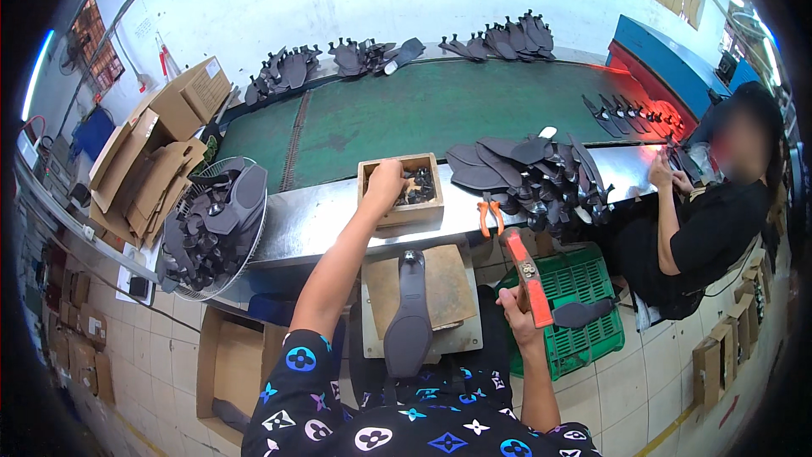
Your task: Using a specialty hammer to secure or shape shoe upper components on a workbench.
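Observation:
My left hand reaches into a wooden box of small dark parts. Its fingers are bent together down among them, and anything pinched there is hidden. With my right hand I grip a hammer, its red head uppermost. In front of me a dark grey shoe sole lies on a worn tan pad, its heel end away from me. A pile of similar soles rests on the metal ledge right of the box, near orange-handled pliers.
A wire basket of dark heeled pieces stands left. A green crate sits low on the right, below a co-worker holding something. Beyond the metal ledge is a green conveyor belt with soles along its far edge. Cardboard boxes stand left.

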{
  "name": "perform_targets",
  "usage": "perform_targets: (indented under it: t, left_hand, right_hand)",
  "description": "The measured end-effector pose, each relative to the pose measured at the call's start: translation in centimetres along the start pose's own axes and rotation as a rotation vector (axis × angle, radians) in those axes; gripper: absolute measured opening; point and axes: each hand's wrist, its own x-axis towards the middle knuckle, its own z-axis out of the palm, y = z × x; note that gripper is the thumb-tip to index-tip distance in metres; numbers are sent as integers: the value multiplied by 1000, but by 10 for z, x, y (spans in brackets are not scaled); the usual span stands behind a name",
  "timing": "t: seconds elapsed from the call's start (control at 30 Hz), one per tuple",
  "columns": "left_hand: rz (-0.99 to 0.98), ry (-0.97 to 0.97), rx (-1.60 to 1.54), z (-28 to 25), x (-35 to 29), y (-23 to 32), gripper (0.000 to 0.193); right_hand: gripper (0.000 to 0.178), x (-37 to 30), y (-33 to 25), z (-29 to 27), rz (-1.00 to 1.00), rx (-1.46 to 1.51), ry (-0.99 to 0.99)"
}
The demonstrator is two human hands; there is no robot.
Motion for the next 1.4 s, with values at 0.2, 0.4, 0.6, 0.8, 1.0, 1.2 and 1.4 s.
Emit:
perform_targets:
  t: [0.2,0.4,0.6,0.8,1.0,1.2,1.4]
  left_hand:
    - [48,34,167,1,1,15,23]
    - [184,-46,348,13,8,8,23]
    - [79,-45,114,-26,-20,24,22]
    - [-233,-162,-1315,-103,-130,109,19]
    - [-275,-138,-1539,-117,-210,173,20]
    - [328,306,-409,-115,-228,181,10]
    - [589,213,-123,-132,-228,185,21]
  right_hand:
    - [23,2,-10,-2,-29,-30,18]
    - [19,-1,-2,1,-15,6,28]
    - [31,-2,-30,4,10,156,86]
    - [20,16,-62,0,104,308,-51]
    - [23,38,-117,30,-60,462,-236]
    - [29,19,-127,38,36,363,-211]
    - [30,11,-115,33,86,361,-243]
